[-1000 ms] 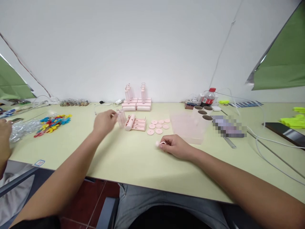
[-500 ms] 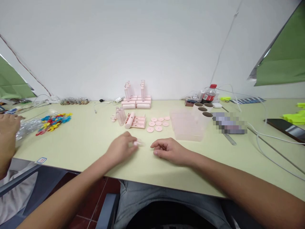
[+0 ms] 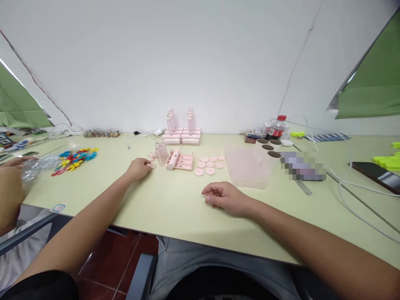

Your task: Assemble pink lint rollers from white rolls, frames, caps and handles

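Observation:
Near the small pink parts on the left, my left hand [image 3: 139, 169] has its fingers closed at a small pink part [image 3: 152, 165], its shape partly covered by the fingertips. Just beyond stand clear pink tubes [image 3: 161, 153]. Beside them lies a pink case [image 3: 184, 161] with a rounded roll-like section across its left side. My right hand [image 3: 225, 198] rests on the table, fingers loosely curled, thumb apart and nothing visible in it. Several flat pink discs [image 3: 209, 171] lie above it.
Pink cases [image 3: 190, 139] with clear tubes on top stand against the wall. On the right are a translucent pink box [image 3: 248, 182], cardboard-like tubes [image 3: 261, 144], a cola bottle [image 3: 276, 128] and a ruler [image 3: 303, 187]. Colourful pieces [image 3: 75, 159] and another person's arm [image 3: 11, 187] are left.
My left hand has moved left and away from me, from the front middle of the table to the small pink parts. My right hand stays nearly in place. The view has shifted slightly.

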Motion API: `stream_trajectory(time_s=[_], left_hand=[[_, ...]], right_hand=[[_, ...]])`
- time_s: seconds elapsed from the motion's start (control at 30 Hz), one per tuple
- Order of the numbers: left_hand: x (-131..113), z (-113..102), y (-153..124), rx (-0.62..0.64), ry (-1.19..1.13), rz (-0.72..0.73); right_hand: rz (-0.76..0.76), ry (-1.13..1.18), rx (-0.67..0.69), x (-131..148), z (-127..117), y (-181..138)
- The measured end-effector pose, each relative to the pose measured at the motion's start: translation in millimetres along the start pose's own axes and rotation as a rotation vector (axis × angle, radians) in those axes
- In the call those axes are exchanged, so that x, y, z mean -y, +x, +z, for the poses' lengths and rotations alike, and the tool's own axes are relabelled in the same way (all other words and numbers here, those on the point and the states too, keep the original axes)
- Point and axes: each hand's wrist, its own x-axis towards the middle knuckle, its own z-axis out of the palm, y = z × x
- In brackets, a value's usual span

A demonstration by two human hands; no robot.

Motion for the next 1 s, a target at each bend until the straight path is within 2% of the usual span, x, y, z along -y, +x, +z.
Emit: stream_trajectory(time_s=[0.17,0.4,0.6,0.83,1.0], left_hand=[[3.0,-2.1,7.4,-0.009,-0.017,-0.002],[1.4,-7.7,6.1,0.056,0.006,0.051],[2.9,-4.1,6.8,-0.019,-0.027,0.013],[3.2,7.3,12.9,-0.104,-0.191,0.011],[0.6,5.2,25.8,-0.085,-0.097,0.091]], right_hand=[[-0.008,0.006,0.012,-2.3,-1.5,0.4],[-0.008,-0.001,0.031,-1.3,-2.9,0.5],[-0.008,0.007,0.040,-1.2,-3.6,0.7],[-0.004,0.008,0.045,-1.6,-4.5,0.6],[0.005,0.021,0.044,-0.1,-4.2,-0.2]])
